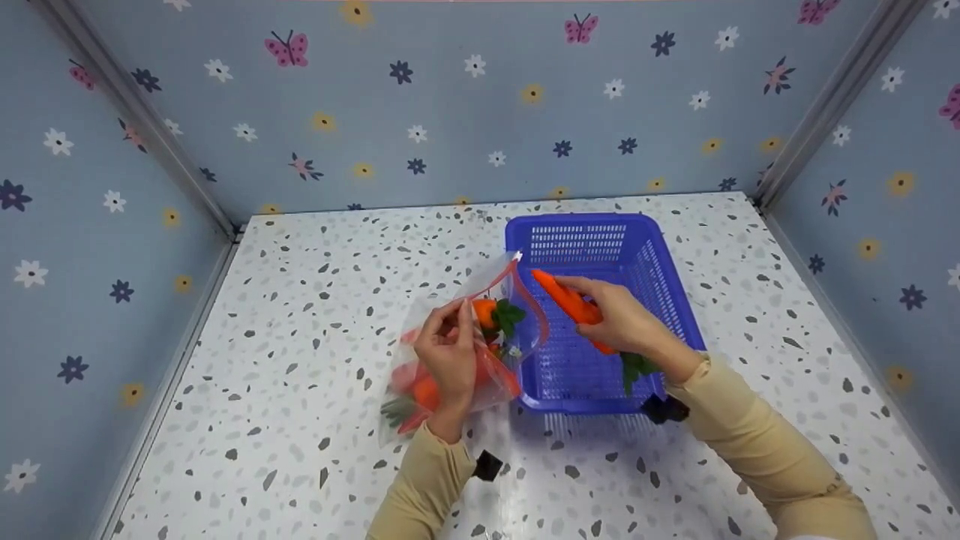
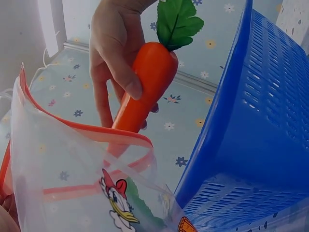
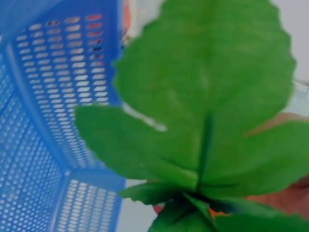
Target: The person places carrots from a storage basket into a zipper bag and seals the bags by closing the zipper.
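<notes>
My right hand (image 1: pixel 622 319) grips an orange carrot (image 2: pixel 149 72) with green leaves (image 3: pixel 207 96). Its tip points toward the mouth of a clear zip bag (image 2: pixel 67 164) with an orange-red closure strip and a cartoon duck print. At the bag's open edge, my left hand (image 1: pixel 450 360) pinches the plastic between thumb and fingers. Inside the bag are several orange and red pieces, among them a round orange one (image 1: pixel 486 313) beside green leaves; the plastic blurs their kinds. In the left wrist view, the carrot's lower end lies behind the bag's rim, so whether it is inside cannot be told.
A blue perforated plastic basket (image 1: pixel 585 406) stands right of the bag, under the right hand, its inner floor bare where visible. The speckled white tabletop (image 1: pixel 285 330) is enclosed by blue flowered panels (image 1: pixel 450 97) at the back and both sides.
</notes>
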`<state>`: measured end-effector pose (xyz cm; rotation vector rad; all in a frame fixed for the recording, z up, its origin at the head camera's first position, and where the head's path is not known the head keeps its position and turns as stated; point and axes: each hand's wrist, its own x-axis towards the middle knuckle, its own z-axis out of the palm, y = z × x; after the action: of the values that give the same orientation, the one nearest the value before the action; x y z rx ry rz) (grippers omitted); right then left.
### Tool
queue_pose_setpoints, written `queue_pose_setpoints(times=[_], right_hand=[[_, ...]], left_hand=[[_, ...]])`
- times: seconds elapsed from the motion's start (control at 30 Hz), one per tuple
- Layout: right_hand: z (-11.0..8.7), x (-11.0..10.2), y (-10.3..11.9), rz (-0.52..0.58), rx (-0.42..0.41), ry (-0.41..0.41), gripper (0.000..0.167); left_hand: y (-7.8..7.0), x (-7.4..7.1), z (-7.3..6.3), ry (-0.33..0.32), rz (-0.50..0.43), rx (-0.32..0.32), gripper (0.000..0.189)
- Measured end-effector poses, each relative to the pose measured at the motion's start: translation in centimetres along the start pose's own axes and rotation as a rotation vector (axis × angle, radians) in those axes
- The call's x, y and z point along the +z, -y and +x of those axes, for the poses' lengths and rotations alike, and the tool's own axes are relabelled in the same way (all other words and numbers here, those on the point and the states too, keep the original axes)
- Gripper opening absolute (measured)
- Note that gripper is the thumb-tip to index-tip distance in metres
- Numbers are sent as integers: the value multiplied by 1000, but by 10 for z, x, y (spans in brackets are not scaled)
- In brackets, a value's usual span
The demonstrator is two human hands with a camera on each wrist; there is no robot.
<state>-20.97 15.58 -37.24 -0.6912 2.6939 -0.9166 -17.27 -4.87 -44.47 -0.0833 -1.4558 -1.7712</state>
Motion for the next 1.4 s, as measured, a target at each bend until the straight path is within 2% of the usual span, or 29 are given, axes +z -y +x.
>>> queue_pose_setpoints(times=[0.1,0.27,0.43,0.77,1.03,1.2,1.4], right_hand=[[-4,1,7,-7,-59,2,63],[-4,7,15,-8,-103,27,62],[1,12,21,21,-110,57,60],[20,21,32,99,-94,139,58],[38,29,34,186,-1,167,55],[47,35,32,277,73,157,52],[55,43,31,425,152,132,51]], left_hand=[[0,0,0,2,-18,0,8],[0,0,-1,2,-6,-11,9],[0,0,-2,8,4,-17,11],[0,0,0,-14,32,28,8],[2,0,-1,-22,13,28,9],[1,1,-2,-17,-3,0,9],[1,0,-2,-11,3,-2,9]])
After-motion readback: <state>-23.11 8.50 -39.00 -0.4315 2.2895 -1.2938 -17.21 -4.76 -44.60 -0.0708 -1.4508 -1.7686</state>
